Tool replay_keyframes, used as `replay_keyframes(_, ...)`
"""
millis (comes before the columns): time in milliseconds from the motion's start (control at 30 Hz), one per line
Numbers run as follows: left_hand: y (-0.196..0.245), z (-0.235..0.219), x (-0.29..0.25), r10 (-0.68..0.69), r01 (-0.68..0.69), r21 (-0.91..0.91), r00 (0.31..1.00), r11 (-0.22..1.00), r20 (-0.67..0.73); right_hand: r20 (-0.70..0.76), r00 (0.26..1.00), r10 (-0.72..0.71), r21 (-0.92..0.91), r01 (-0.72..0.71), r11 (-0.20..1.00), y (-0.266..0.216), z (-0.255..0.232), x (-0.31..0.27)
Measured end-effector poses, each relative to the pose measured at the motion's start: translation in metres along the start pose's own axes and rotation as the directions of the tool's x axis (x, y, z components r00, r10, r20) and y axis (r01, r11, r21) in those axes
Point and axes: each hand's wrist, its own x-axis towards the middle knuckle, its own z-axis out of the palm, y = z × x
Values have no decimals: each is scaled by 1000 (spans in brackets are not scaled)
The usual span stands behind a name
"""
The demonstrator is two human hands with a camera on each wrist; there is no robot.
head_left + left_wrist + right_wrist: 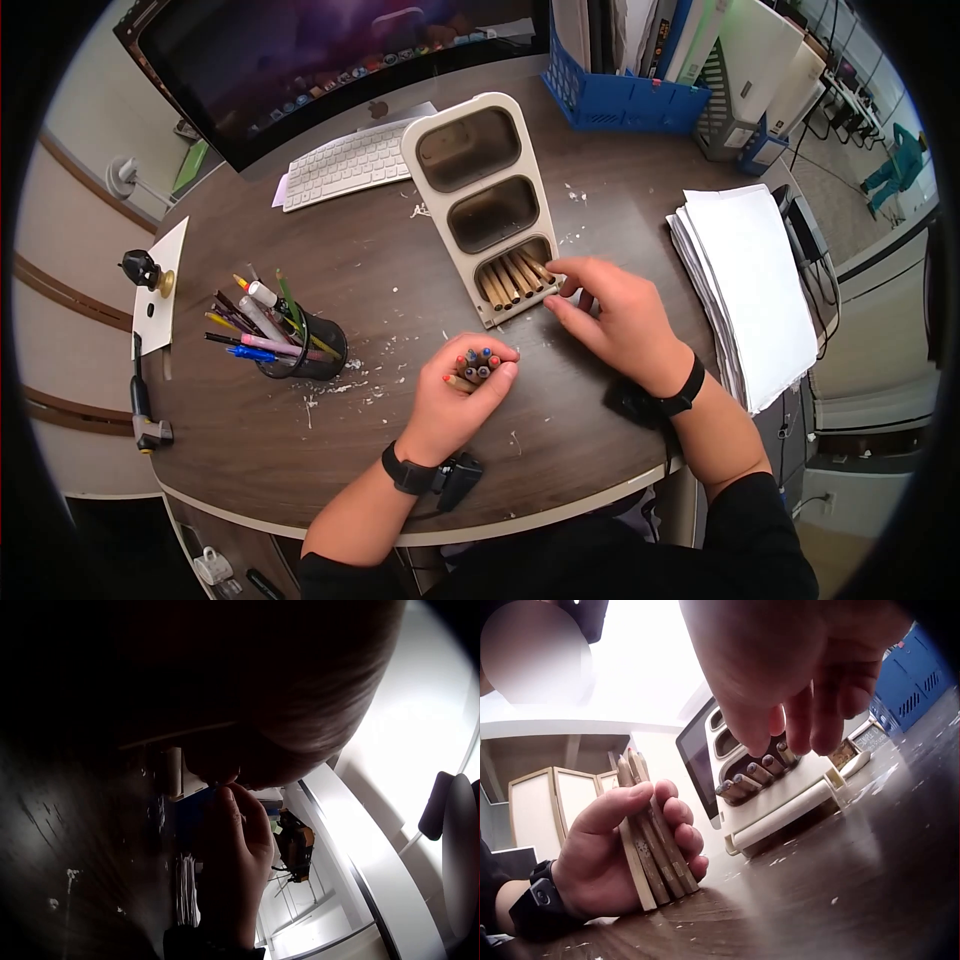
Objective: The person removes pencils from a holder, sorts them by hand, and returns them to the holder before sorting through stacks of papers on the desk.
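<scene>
My left hand (452, 392) grips a bundle of coloured pencils (654, 847), tips up, close over the desk in front of the organizer. Their red, blue and purple tips show inside the curled fingers in the head view. Leaning back on the desk is a beige organizer (487, 200) with three dark compartments. Several wooden pencils (512, 282) lie side by side in the lowest one, ends toward me. My right hand (622, 318) is at that compartment's right edge, thumb and fingers apart around the rightmost pencil's end. Little but the right hand shows in the dark left wrist view.
A black mesh cup (325, 345) of pens stands at left. Behind are a keyboard (350, 165) and a monitor (330, 60). A paper stack (750, 280) lies at right, with a blue file holder (630, 100) at the back. White scraps litter the desk (380, 290).
</scene>
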Motion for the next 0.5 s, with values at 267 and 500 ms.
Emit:
replay_keyframes(267, 1, -1, 0, -7, 7, 18, 1000, 1000, -9, 42, 999, -21, -34, 22, 999, 4, 7, -4)
replay_keyframes(500, -1, -1, 0, -1, 1, 28, 1000, 1000, -4, 50, 997, -67, 49, 64, 997, -2, 10, -8)
